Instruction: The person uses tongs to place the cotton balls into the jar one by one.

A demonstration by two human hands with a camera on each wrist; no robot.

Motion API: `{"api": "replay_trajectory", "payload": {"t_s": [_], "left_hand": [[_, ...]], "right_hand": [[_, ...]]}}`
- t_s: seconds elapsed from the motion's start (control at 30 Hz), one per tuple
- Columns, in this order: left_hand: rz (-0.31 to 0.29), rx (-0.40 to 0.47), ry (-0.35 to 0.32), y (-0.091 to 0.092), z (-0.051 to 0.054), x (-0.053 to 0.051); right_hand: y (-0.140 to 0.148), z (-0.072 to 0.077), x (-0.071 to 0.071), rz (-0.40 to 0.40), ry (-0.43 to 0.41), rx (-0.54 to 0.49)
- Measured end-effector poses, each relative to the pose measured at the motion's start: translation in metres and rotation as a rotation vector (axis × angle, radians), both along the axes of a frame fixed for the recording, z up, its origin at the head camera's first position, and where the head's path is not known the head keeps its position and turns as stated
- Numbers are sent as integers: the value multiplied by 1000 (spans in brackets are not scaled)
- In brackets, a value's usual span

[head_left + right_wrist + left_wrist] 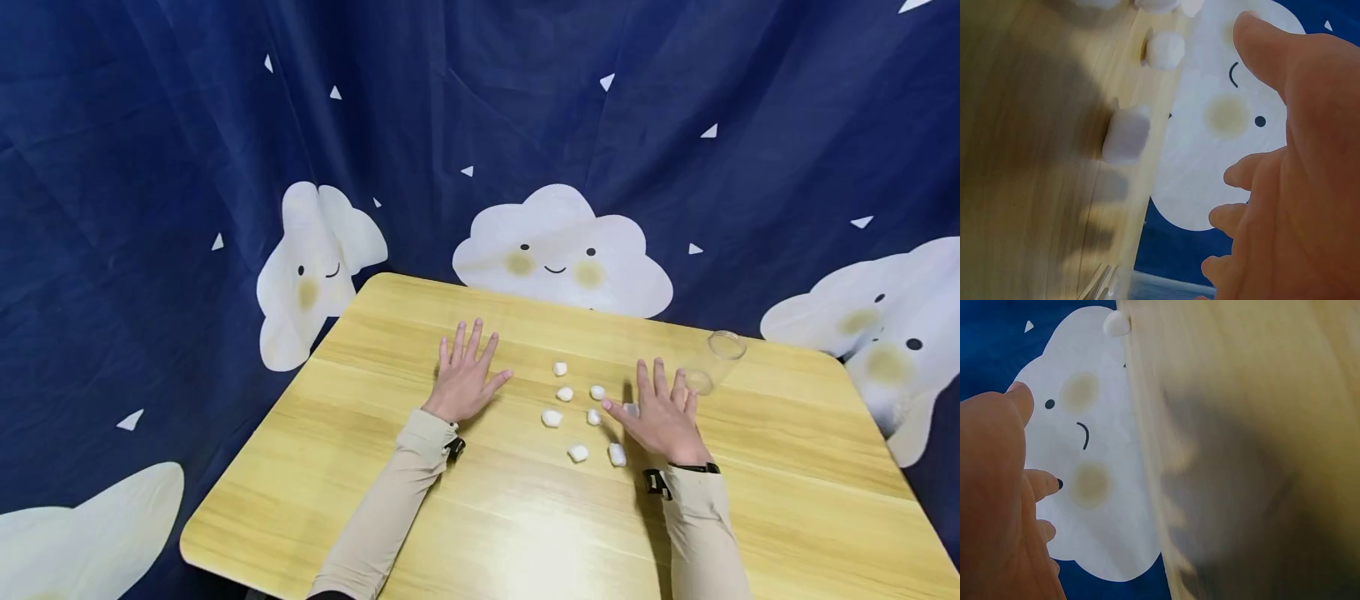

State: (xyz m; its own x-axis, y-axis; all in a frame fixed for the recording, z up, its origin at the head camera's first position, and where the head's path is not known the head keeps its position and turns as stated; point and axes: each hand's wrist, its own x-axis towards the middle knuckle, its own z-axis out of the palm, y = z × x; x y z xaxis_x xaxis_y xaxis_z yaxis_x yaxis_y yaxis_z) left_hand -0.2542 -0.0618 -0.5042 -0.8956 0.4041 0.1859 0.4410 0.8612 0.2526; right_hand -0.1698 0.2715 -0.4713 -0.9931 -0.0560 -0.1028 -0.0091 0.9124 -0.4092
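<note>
Several small white lumps, soft-looking like marshmallows or cotton balls, lie scattered on the wooden table between the two hands. The left hand is to their left, palm down with fingers spread, holding nothing. On the right, the right hand also spreads its fingers over the table and holds nothing. One lump is partly hidden by this hand. The right wrist view shows a white lump below the hand, apart from its fingers. Just beyond the right fingertips stands a clear cylindrical container.
The light wooden table has rounded corners. Behind it hangs a dark blue curtain with smiling white clouds and small white triangles. Bands with small black devices sit at both wrists, over beige sleeves.
</note>
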Motion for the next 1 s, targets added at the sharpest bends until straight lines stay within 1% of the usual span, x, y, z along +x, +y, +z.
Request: {"api": "replay_trajectory", "payload": {"t_s": [0.13, 0.27, 0.4, 0.63, 0.67, 0.77, 0.87, 0.93, 1.0], "left_hand": [[-3, 13, 2, 0, 2, -1], [-17, 6, 0, 1, 5, -1], [-21, 5, 2, 3, 6, 1], [-35, -7, -1, 6, 4, 5], [-42, -2, -11, 7, 3, 6], [-77, 21, -42, 14, 8, 10], [-126, 59, -79, 22, 15, 16], [-163, 107, -108, 29, 21, 20], [-211, 181, -149, 36, 26, 22]], "right_hand": [[1, -2, 1, -5, 3, -4], [0, -3, 3, -2, 1, -3], [0, 0, 2, 2, 8, -16], [4, 11, 5, 11, -28, -61], [6, 12, 6, 13, -24, -69], [14, 16, 7, 23, -14, -94], [21, 22, 9, 45, 9, -135], [25, 26, 12, 62, 12, -182], [28, 33, 15, 77, 9, -231]]}}
